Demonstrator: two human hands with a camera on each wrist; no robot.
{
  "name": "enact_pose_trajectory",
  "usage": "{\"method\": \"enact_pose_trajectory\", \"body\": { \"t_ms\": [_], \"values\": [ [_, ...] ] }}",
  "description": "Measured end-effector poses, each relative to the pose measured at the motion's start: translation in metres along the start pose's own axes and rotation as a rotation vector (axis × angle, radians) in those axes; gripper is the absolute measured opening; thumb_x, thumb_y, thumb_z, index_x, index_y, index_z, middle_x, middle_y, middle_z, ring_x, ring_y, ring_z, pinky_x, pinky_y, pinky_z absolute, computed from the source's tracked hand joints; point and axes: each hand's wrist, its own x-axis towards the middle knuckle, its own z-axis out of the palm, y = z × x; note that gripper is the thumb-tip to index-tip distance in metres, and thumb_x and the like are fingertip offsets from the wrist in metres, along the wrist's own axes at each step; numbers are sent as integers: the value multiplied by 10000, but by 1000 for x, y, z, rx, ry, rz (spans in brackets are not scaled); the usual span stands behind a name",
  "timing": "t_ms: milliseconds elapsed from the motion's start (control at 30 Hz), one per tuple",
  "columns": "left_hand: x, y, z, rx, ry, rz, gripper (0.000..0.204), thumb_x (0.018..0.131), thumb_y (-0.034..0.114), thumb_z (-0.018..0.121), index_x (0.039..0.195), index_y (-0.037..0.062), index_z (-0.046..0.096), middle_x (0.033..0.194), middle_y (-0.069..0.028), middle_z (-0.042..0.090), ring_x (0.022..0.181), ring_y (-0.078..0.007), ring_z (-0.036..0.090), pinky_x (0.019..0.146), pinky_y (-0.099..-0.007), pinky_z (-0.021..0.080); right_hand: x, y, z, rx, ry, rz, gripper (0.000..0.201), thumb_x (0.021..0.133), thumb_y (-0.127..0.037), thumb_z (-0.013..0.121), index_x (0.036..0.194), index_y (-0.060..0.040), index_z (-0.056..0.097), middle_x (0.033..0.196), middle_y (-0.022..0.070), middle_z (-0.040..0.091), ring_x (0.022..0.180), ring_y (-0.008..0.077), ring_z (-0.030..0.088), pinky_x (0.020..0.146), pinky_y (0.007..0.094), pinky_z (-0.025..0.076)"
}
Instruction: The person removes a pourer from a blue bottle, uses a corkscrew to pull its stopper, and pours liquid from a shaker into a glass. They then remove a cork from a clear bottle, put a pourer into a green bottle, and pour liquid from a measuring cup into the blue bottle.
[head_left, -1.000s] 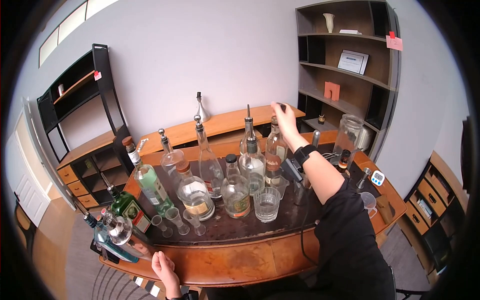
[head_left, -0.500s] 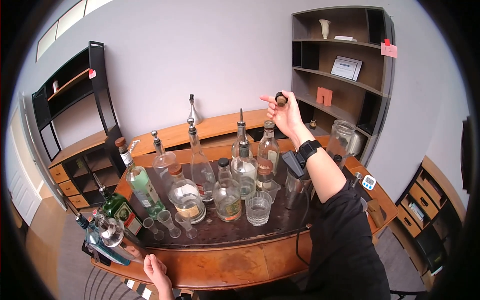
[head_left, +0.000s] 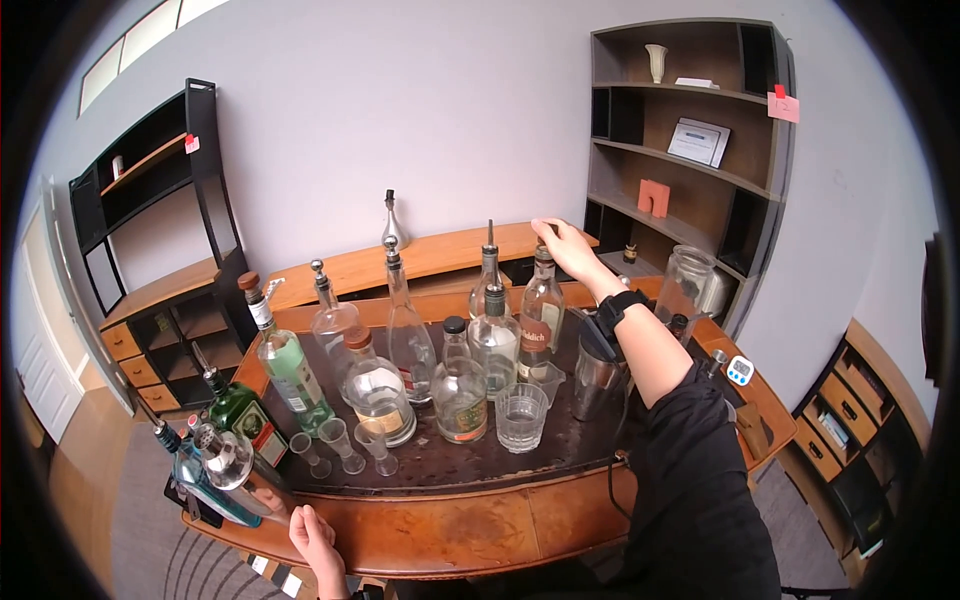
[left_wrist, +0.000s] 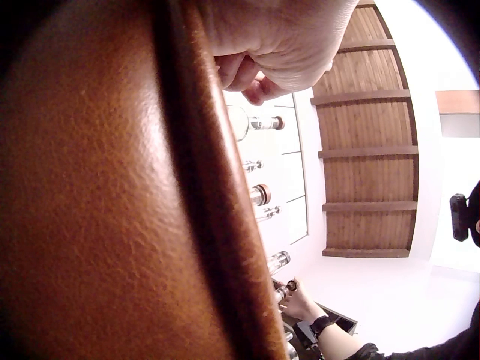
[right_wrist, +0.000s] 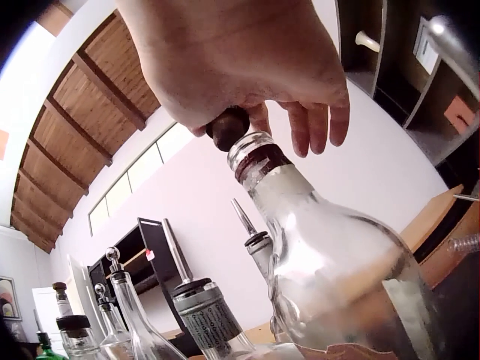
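My right hand (head_left: 566,250) is at the mouth of a clear whisky bottle (head_left: 541,312) with a brown label. It pinches a dark bottle stopper (right_wrist: 228,129) with a brown plug, tilted right beside the glass rim in the right wrist view. The other fingers reach out past the bottle neck (right_wrist: 271,169). At the front edge of the bar table, my left hand (head_left: 314,541) rests with loosely curled fingers and holds nothing. Close to it leans a clear bottle (head_left: 240,470) with a pourer-like top.
Several bottles with pourers or stoppers crowd the dark tabletop (head_left: 450,470). A cut-glass tumbler (head_left: 520,418), small stemmed glasses (head_left: 341,446) and a metal shaker (head_left: 595,385) stand among them. To the right are a large glass jar (head_left: 688,280) and a white timer (head_left: 740,370).
My right hand lifted the stopper away from the whisky bottle, showing its brown plug, then brought it back to the bottle mouth. The left hand stayed at the table edge.
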Motion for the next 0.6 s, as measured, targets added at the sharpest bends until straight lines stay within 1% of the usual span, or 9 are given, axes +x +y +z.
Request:
{"method": "enact_pose_trajectory", "body": {
  "t_ms": [133, 200, 333, 400, 433, 467, 533, 567, 600],
  "values": [
    [0, 0, 0, 12, 9, 2, 345, 1015, 215, 523, 708, 152, 379, 575, 76, 331, 442, 0, 237, 380, -191, 176, -6, 2, -2, -23, -56, 20, 641, 916, -522, 539, 1251, 23, 582, 1126, 214, 669, 1115, 313, 616, 972, 376, 447],
    [0, -1, 0, 16, 9, 5, 341, 1014, 213, 524, 710, 151, 382, 578, 76, 331, 443, 0, 238, 380, -191, 177, -4, 5, -4, -50, -131, 56, 652, 913, -521, 546, 1261, 29, 570, 1135, 225, 662, 1116, 319, 613, 986, 386, 444],
    [-1, -1, -1, 20, -5, 11, 311, 1017, 217, 524, 735, 162, 404, 566, 83, 316, 430, -8, 227, 385, -207, 167, 0, 7, -10, -80, -190, 35, 640, 909, -507, 557, 1265, 25, 567, 1109, 219, 665, 1105, 327, 614, 985, 390, 447],
    [0, 0, 0, 20, -1, 13, 309, 1017, 213, 523, 736, 162, 405, 569, 83, 319, 431, -7, 227, 384, -206, 167, 3, 12, -6, -146, 200, -238, 586, 919, -455, 560, 1247, 30, 578, 1030, 190, 683, 1051, 332, 631, 951, 382, 462],
    [0, 0, 0, 17, -5, 8, 310, 1017, 211, 522, 734, 161, 404, 570, 82, 320, 431, -8, 228, 384, -207, 167, -2, -2, -9, -30, 243, -292, 446, 941, -366, 538, 1159, 11, 639, 955, 200, 681, 1000, 351, 635, 905, 403, 470],
    [0, 1, 0, 14, -11, 3, 312, 1017, 209, 521, 732, 161, 404, 571, 82, 321, 431, -8, 228, 384, -207, 167, -8, -14, -15, -28, 240, -292, 446, 941, -366, 538, 1159, 11, 639, 955, 200, 681, 1000, 351, 635, 905, 403, 470],
    [-1, 1, 0, 18, -7, 1, 314, 1017, 210, 522, 731, 160, 404, 572, 81, 322, 431, -9, 228, 384, -207, 166, -17, -32, -24, -143, 147, -346, 341, 955, -290, 515, 1039, -7, 684, 920, 215, 672, 953, 362, 627, 863, 426, 472],
    [-1, 2, 1, 20, -7, 0, 315, 1017, 211, 522, 729, 159, 404, 573, 80, 323, 430, -9, 229, 383, -207, 164, -22, -39, -23, -214, 178, -376, 297, 950, -249, 505, 918, -20, 690, 878, 208, 671, 907, 362, 626, 873, 443, 453],
    [-1, 3, 2, 21, -7, -1, 315, 1017, 211, 522, 729, 159, 404, 573, 80, 323, 430, -9, 229, 383, -207, 164, -23, -40, -24, -213, 177, -375, 297, 950, -249, 505, 918, -20, 690, 878, 208, 671, 907, 362, 626, 873, 443, 453]
  ]
}}
